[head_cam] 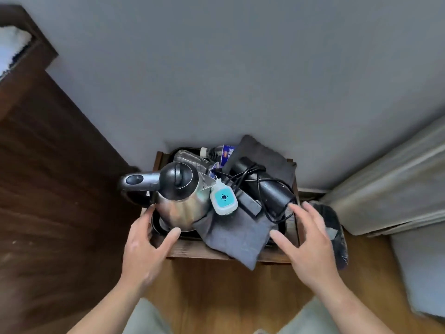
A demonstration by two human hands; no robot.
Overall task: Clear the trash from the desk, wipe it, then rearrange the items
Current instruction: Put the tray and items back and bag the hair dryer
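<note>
A small wooden desk against the grey wall carries a black tray. On it stands a steel kettle with a black lid and its handle pointing left. A white and teal plug-in device lies beside the kettle. A black hair dryer with a tangled cord rests on a grey cloth bag that hangs over the front edge. Foil wrapping, a plastic bottle and a blue packet lie at the back. My left hand is open by the kettle's base. My right hand hovers open over the desk's right edge.
A bin lined with a black bag stands right of the desk. Dark wooden furniture fills the left side. A pale bed or mattress edge lies at the right. Wooden floor shows below the desk.
</note>
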